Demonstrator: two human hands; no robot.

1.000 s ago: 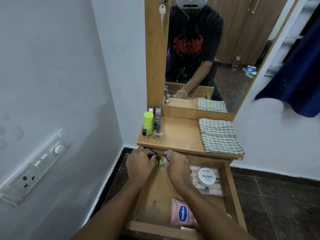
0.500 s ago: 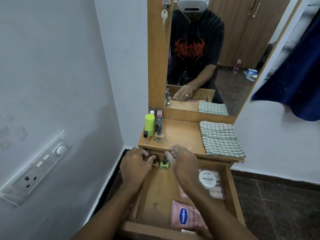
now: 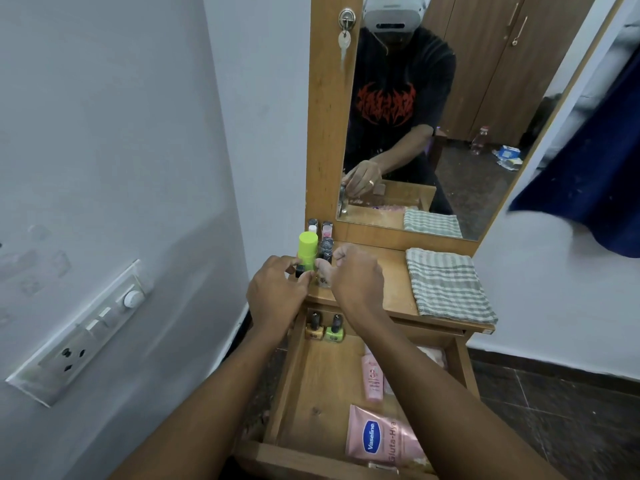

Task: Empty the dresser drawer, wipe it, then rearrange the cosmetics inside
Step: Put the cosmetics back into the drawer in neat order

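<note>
Hands had risen from drawer (image 3: 311,393) to the surface's (image 3: 394,292) corner bottles (image 3: 326,230); left hand (image 3: 277,296) fingers pinched a dark-capped vial (image 3: 299,270), right hand's (image 3: 356,275) grasp unclear; a straight lift seemed safest beside the green tube (image 3: 307,251).

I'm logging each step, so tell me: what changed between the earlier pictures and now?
Both hands, the left hand and right hand, rose from the drawer's back, leaving the orange bottle and green bottle standing there, to the dresser top. Left fingers now pinch a small dark-capped bottle; the right's grip is unclear. Towel and Vaseline pouch stayed.
</note>
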